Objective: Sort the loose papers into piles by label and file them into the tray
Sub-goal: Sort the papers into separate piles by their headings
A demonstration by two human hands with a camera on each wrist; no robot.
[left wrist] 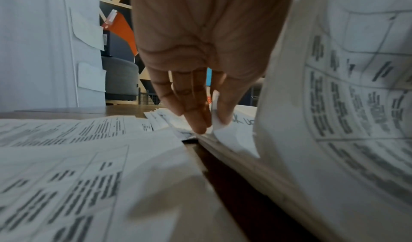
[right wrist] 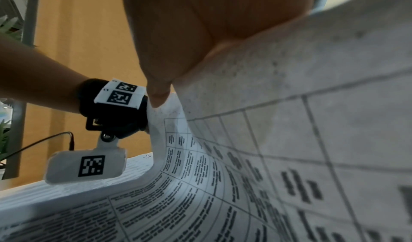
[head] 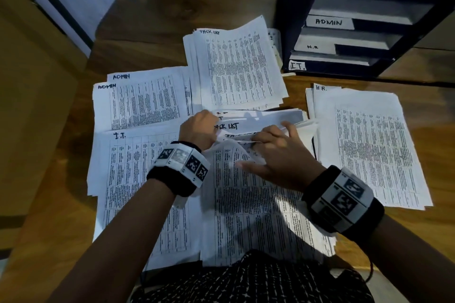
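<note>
Left hand [head: 199, 129]: fingers and thumb pinch the top corner of a lifted sheet [left wrist: 225, 131] at the far end of the unsorted stack.
Right hand [head: 273, 155]: fingers curl round the raised top edge of the curled sheets [right wrist: 289, 140], thumb spread out toward the left hand; index finger lifted.
Unsorted stack [head: 258, 216]: lies directly under both hands and runs back toward the person; "TASK LIST" is written on the sheets showing between the two hands.
I.T. pile [head: 138, 179]: flat on the tabletop [head: 61, 204], just beside and under the left wrist.
ADMIN pile [head: 145, 103]: beyond the left hand, to its left.
TASK LIST pile [head: 236, 66]: straight beyond both hands.
H.R. pile [head: 369, 145]: to the right of the right hand, near it but apart.
Tray [head: 364, 19]: dark, tiered, beyond the right hand; slots labelled TASK LIST, ADMIN, H.R., I.T. from top to bottom.
</note>
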